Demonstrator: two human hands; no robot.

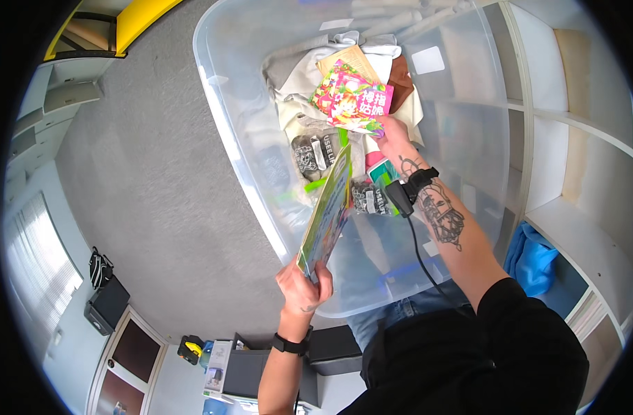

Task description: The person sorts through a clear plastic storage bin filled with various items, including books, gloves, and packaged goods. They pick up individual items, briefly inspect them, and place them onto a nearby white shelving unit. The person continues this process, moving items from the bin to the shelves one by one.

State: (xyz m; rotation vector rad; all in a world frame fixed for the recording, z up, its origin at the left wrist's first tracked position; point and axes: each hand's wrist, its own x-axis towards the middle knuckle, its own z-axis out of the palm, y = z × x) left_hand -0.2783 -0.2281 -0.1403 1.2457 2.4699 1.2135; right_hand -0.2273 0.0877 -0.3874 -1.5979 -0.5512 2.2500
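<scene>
My left hand point(303, 288) grips the lower end of a thin picture book point(326, 218), held nearly edge-on over the near part of a large clear plastic tub point(232, 137). Inside the tub, my right hand point(393, 136) has its fingers on the corner of a pink illustrated children's book point(353, 104); the fingertips are partly hidden. Beneath it, another colourful book point(322, 94) and a tan printed booklet point(353, 59) overlap on folded cloth point(301, 70). Two dark packages in clear bags with green edges, one left package point(311, 155) and one right package point(369, 197), lie nearer me.
An open white shelf unit point(555, 122) stands along the right, with a blue bag point(534, 262) in a lower compartment. Grey floor point(166, 155) spreads out left of the tub. A black cable point(420, 254) hangs from the device on my right wrist.
</scene>
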